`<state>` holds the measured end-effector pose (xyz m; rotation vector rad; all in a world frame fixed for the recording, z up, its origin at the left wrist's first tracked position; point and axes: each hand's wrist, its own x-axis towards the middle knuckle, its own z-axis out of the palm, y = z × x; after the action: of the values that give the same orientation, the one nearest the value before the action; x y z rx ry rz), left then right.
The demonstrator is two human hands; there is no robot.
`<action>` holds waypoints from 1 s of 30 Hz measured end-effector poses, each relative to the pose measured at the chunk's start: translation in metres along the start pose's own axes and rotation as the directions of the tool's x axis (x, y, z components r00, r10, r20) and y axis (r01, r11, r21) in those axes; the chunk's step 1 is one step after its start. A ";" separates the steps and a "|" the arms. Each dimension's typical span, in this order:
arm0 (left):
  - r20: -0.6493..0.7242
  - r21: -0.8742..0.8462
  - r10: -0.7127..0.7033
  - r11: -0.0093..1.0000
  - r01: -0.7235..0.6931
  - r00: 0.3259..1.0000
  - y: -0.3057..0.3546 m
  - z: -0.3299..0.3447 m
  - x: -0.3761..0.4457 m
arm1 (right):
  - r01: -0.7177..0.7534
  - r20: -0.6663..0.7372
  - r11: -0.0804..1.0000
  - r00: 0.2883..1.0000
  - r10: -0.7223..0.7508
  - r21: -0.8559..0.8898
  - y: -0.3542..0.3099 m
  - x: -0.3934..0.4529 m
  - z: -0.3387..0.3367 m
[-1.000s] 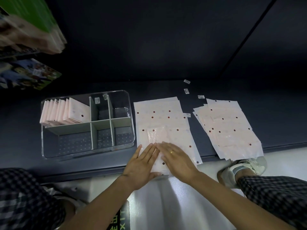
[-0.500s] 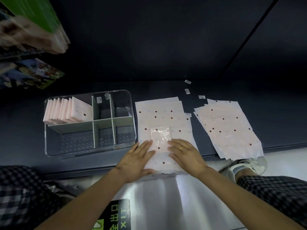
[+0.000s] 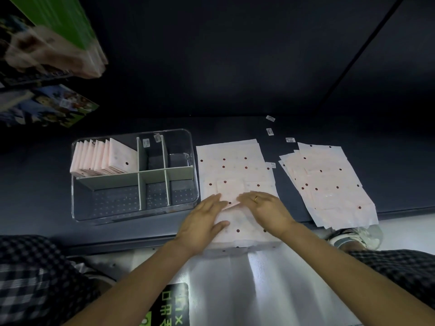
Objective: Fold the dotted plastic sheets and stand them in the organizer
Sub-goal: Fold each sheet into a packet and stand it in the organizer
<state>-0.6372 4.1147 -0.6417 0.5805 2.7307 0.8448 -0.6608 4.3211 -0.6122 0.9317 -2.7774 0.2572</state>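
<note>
Dark shelf top [image 3: 235, 128]. Left hand [image 3: 202, 222] and right hand [image 3: 268, 210], fingers flat and extended, press a folded sheet [image 3: 229, 190] atop the middle stack [image 3: 230, 158], beside the organizer [image 3: 131, 217]. Risk: slick plastic springs open once released.

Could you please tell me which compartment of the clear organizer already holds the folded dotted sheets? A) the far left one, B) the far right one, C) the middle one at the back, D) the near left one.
A: the folded sheets stand in the organizer's far left compartment; the others show none.
</note>
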 end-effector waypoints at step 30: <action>-0.475 -0.174 -0.612 0.769 0.614 0.632 -0.096 -0.153 -0.046 | -0.473 0.286 0.779 0.879 0.382 0.412 -0.141 0.252 -0.052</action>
<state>-0.6743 3.9472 -0.5692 -0.6876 3.0335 0.8795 -0.7650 4.0774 -0.4869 0.3814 -3.1417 1.0097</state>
